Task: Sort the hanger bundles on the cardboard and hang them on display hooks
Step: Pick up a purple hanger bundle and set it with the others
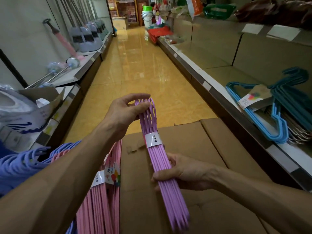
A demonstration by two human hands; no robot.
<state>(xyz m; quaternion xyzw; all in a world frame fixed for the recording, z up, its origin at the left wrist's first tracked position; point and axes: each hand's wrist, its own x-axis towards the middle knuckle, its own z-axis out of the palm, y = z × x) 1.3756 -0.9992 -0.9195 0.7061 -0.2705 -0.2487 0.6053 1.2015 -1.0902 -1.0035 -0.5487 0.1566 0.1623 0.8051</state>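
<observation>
A purple hanger bundle [157, 156] with a white paper band is held edge-up over the brown cardboard [211, 149]. My left hand [125, 112] pinches the hook ends at its far end. My right hand [179, 173] grips the bundle's middle from the right, fingers curled round it. Left of the cardboard stands a pink hanger bundle [101, 196] with a colourful label. Under my left forearm lies a lavender-blue hanger bundle [22, 164]. No display hooks are plainly visible.
Blue hanger bundles [270, 112] with a card label lie on the low shelf at right. The left shelf carries mops and dustpans [87, 38] and packaged goods [18, 108]. A glossy yellow aisle floor [135, 68] runs ahead to buckets and boxes.
</observation>
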